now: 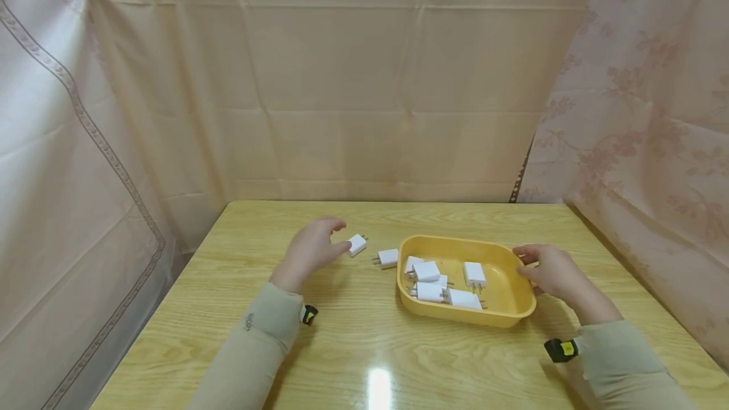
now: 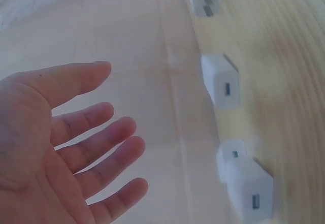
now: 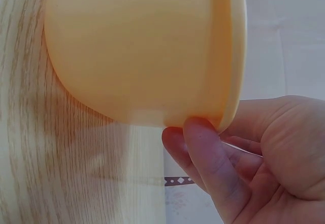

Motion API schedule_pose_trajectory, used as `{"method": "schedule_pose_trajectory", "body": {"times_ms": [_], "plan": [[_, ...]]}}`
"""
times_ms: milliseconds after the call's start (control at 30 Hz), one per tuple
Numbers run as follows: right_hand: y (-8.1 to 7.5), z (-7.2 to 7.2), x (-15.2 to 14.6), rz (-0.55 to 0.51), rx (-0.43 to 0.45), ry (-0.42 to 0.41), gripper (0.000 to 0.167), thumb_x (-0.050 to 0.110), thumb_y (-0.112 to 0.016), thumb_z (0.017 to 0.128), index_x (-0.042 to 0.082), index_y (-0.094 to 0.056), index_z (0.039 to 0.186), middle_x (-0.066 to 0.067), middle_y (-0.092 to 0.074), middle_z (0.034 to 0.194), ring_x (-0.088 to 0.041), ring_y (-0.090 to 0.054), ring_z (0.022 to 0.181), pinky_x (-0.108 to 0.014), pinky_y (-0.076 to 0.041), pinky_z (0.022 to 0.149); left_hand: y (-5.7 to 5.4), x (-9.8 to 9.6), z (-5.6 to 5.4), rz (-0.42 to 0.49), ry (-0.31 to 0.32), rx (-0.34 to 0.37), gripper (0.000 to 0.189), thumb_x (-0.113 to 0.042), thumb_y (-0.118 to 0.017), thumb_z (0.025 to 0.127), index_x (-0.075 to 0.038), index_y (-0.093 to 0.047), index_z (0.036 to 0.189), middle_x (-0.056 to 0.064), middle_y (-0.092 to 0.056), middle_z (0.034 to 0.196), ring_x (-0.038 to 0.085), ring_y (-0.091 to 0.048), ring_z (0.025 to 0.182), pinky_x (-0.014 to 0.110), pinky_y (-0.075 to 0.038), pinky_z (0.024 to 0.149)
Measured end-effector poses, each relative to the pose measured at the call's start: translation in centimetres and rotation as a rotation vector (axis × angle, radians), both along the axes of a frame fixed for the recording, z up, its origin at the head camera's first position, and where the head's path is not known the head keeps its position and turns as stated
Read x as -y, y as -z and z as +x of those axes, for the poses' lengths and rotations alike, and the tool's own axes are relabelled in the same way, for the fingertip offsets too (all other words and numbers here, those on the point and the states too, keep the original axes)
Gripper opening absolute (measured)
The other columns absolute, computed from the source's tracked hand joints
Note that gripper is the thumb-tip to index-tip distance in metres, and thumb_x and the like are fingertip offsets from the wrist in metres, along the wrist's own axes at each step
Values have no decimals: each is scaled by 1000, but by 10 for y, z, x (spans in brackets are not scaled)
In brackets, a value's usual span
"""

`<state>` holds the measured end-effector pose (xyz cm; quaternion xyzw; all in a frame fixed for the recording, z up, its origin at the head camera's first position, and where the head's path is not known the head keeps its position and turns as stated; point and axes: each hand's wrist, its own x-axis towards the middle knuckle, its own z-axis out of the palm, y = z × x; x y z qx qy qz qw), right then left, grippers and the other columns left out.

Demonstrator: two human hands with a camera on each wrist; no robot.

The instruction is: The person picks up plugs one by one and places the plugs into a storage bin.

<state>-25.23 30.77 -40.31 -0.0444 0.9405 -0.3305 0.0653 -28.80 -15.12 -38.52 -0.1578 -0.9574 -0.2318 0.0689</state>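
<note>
My left hand (image 1: 312, 248) is over the table with thumb and fingers spread. Its thumb tip looks close to a white USB charger plug (image 1: 357, 245) in the head view; the left wrist view shows nothing held. Another charger plug (image 1: 388, 259) lies just left of a yellow plastic tray (image 1: 455, 316). In that left wrist view, white charger plugs (image 2: 221, 81) stand apart from the fingers. Several charger plugs (image 1: 428, 291) lie inside the tray, mostly at its left end. With thumb and fingers, my right hand (image 1: 554, 271) grips the tray's right end.
The wooden table (image 1: 342, 347) extends in front of the tray and to the left. Beige curtain cloth (image 1: 342, 81) hangs behind it, with patterned cloth (image 1: 655, 112) on the right. Both wrists wear small black camera mounts (image 1: 560, 350).
</note>
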Motion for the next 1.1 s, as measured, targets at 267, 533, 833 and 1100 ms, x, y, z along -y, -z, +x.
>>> {"method": "schedule_pose_trajectory", "body": {"times_ms": [267,533,833,1100], "plan": [[2,-1,0,-2,0,2,48,3,-63,98,-15,-49,139,-38,-56,126,-27,-69,87,-39,-61,63,10,13,-5,0,-59,11,47,-30,-76,91,-6,-67,130,10,-67,129,30,-62,120,48,-49,99],[2,0,1,-6,3,4,48,3,-63,97,-15,-49,139,-38,-56,126,-26,-69,86,-39,-61,63,16,25,-6,0,-105,51,47,-28,-74,90,-5,-67,131,12,-66,131,32,-61,119,50,-50,97],[2,0,1,-7,11,5,48,3,-63,97,-15,-48,140,-39,-55,127,-28,-69,89,-39,-61,64,23,35,-9,-2,-129,85,48,-28,-74,90,-3,-66,130,15,-65,131,35,-60,120,53,-48,99],[-1,0,1,-5,3,0,48,3,-64,97,-15,-48,139,-39,-56,125,-29,-69,88,-40,-61,63,27,40,-12,-11,-143,127,49,-28,-73,90,-4,-65,132,16,-63,134,38,-57,124,55,-46,101]]}}
